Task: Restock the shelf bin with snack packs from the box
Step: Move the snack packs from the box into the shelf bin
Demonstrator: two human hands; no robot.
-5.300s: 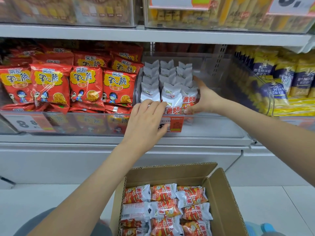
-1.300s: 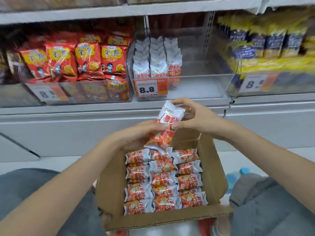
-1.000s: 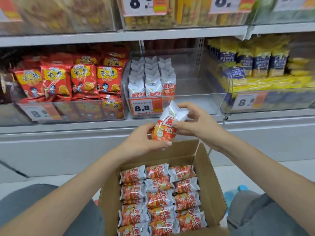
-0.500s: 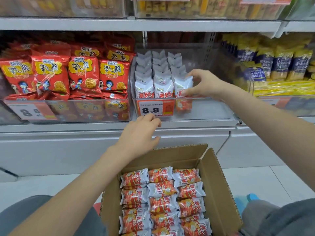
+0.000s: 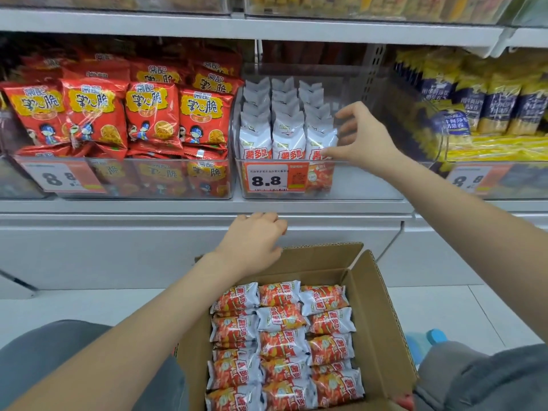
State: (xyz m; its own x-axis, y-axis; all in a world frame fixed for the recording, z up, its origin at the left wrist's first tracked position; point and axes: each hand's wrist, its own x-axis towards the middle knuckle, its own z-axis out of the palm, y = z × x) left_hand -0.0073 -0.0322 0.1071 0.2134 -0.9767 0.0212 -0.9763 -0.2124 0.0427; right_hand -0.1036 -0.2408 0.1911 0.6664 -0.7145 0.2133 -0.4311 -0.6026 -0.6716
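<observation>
Grey metal shelf (image 5: 207,207) carried the clear bin (image 5: 370,185); right hand (image 5: 360,137) spread loose beside front snack pack (image 5: 318,143), left hand (image 5: 255,238) relaxed above cardboard box (image 5: 382,315).

Bin (image 5: 370,179) right half free; 3 pack rows (image 5: 286,120) fill left.

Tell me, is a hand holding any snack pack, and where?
No pack is gripped. The right hand is spread open, its thumb just touching the front right pack in the shelf bin. The left hand holds nothing.
</observation>
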